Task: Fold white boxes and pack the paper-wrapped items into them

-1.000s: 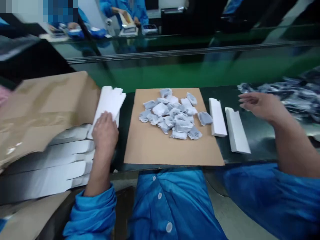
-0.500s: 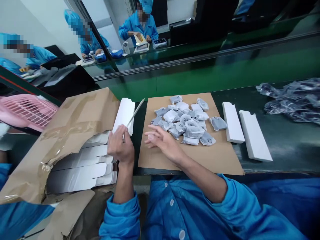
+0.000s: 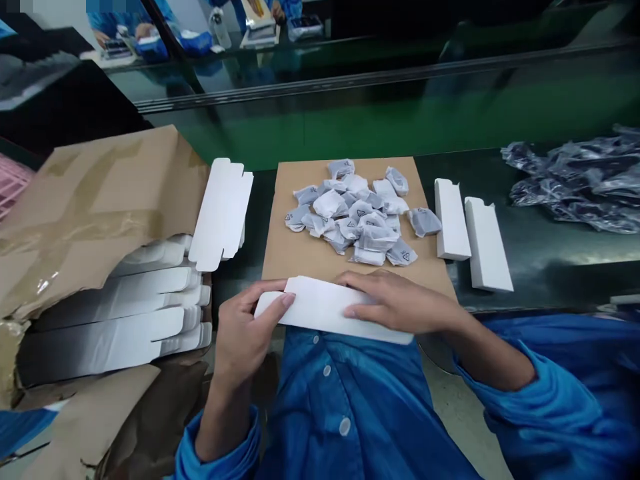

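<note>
A long white carton (image 3: pixel 320 303) is held level in front of my body, over the near edge of the cardboard sheet (image 3: pixel 280 247). My left hand (image 3: pixel 250 327) pinches its left end, thumb on the face. Around the right part of the carton is my right hand (image 3: pixel 395 300), with fingers along its top side. Just beyond lies a pile of small wrapped packets (image 3: pixel 360 217) on the sheet. Flat white cartons (image 3: pixel 220 213) lie left of the sheet, against a brown box.
The torn brown cardboard box (image 3: pixel 100 193) on the left holds several flat white cartons (image 3: pixel 115 333). Two white boxes, a left one (image 3: pixel 451 220) and a right one (image 3: pixel 487 247), lie right of the sheet. Clear plastic bags (image 3: pixel 580 180) sit far right. Co-workers' hands show behind the green barrier (image 3: pixel 350 123).
My left hand has brought the flat carton from beside the brown box to in front of my body. My right hand has come down and taken hold of it too. The view has tilted down.
</note>
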A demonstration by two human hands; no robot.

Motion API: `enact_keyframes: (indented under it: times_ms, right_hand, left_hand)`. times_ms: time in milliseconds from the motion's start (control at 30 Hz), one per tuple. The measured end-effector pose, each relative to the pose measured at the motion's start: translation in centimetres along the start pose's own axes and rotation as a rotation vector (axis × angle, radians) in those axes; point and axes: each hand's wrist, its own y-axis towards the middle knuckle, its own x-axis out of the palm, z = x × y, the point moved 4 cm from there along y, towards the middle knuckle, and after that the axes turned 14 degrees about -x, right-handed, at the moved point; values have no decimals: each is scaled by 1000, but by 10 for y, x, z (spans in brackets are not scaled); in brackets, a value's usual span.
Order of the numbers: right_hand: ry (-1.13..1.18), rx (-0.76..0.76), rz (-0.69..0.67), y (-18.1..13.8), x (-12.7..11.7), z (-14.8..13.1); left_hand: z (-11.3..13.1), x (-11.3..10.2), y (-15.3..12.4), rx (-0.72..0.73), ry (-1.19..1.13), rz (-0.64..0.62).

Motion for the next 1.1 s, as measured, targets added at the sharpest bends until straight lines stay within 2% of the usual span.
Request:
enact_keyframes:
  times_ms: [67,167,267,433,567,633,800,933,1000,1100]
  right_hand:
    - [-363,52,144,-4,9,-9]
    - [-665,6,187,-8,28,-21]
    - [-688,-19,164,-11,35,-21]
    - [-628,-24,180,-10,41,-22]
    - [-689,-115,192,-8,41,-28]
    - [-699,-144,201,-9,39,-29]
    - [-708,-132,199,-8,41,-30]
    - [-768,-144,217,-10,39,-35]
    - [-813,-90,260,-11,33,-33]
    - [-908,81,424,-12,24,-28]
  left_hand:
    - [-7,5,6,-54,-61,29]
    - [-18,15,9,-85,-105,-93]
    - [-25,15,12,-133,-93,-207]
    - [-24,7,17,-182,-84,-265]
    - [-19,7,16,-174,49,-444]
    - [-18,9,15,-137,69,-472]
    - [-20,12,14,-51,62,-256]
    - [-16,8,12,33,141,-172]
    - [-12,3,7,42,18,-96]
    - [-4,2,-16,248,-383,216]
